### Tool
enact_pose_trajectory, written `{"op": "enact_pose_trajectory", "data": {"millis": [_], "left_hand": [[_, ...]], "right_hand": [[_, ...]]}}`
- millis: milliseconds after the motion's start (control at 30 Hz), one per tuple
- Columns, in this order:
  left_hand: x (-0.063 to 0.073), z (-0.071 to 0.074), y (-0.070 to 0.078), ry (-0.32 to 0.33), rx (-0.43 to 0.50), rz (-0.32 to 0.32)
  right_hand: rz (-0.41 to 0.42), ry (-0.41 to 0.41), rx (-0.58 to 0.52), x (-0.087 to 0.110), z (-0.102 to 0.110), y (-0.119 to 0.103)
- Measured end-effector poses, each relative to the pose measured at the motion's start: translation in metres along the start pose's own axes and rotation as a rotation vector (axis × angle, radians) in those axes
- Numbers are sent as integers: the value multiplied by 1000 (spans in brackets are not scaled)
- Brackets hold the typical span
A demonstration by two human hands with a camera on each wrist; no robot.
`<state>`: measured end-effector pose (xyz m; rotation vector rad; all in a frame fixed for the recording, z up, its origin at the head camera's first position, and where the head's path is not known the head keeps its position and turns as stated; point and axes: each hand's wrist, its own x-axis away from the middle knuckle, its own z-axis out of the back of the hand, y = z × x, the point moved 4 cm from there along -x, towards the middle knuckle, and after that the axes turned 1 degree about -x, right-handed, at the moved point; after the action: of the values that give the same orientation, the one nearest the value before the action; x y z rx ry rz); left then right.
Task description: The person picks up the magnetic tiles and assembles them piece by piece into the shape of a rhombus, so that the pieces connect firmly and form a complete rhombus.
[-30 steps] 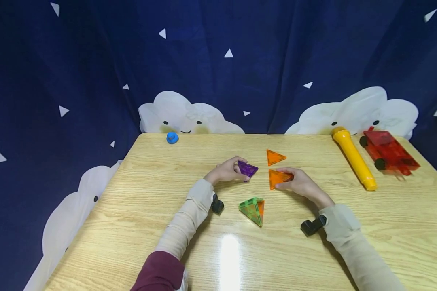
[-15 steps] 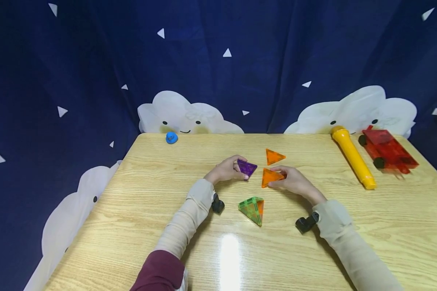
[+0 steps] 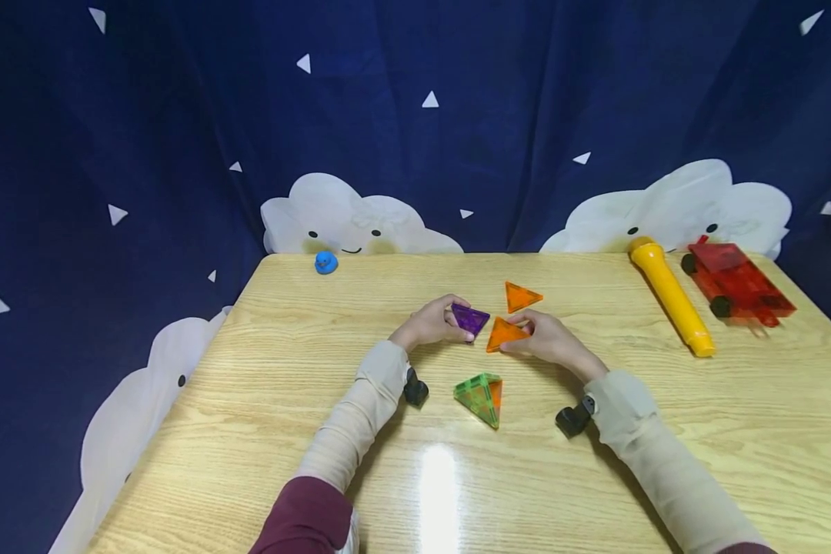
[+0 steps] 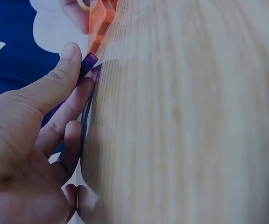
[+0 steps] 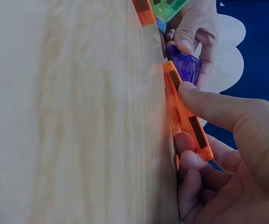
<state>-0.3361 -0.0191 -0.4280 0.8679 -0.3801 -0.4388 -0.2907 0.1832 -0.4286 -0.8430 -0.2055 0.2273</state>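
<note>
Left hand (image 3: 429, 324) pinches purple tile (image 3: 468, 318); right hand (image 3: 556, 339) pinches orange triangle (image 3: 504, 334) just beside it; green-and-orange assembly (image 3: 480, 398) lies nearer the wearer

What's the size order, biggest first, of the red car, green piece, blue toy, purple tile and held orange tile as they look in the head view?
1. Red car
2. Green piece
3. Purple tile and held orange tile: too alike to rank, both partly covered
4. Blue toy, though it sits farther away
</note>
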Motion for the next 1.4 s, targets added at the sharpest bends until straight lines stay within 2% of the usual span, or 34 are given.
{"op": "enact_pose_trajectory", "data": {"millis": [200,433,733,867,967,1267,1400], "left_hand": [[-1,1,0,16,-70,1],[-1,0,-1,19,-77,1],[-1,-1,-3,24,-18,-28],[0,-2,-3,23,42,-42],[0,-3,-4,10,85,-43],[0,-4,-3,-33,132,-57],[0,-4,-2,-57,124,-69]], "right_hand": [[-19,-1,21,-5,-4,-3],[-31,8,22,-7,-7,-5],[-24,16,41,-8,-7,-6],[-9,29,67,-8,-6,-5],[-1,37,76,-8,-6,-5],[4,33,71,-11,-8,-4],[17,35,74,-12,-9,-5]]}}
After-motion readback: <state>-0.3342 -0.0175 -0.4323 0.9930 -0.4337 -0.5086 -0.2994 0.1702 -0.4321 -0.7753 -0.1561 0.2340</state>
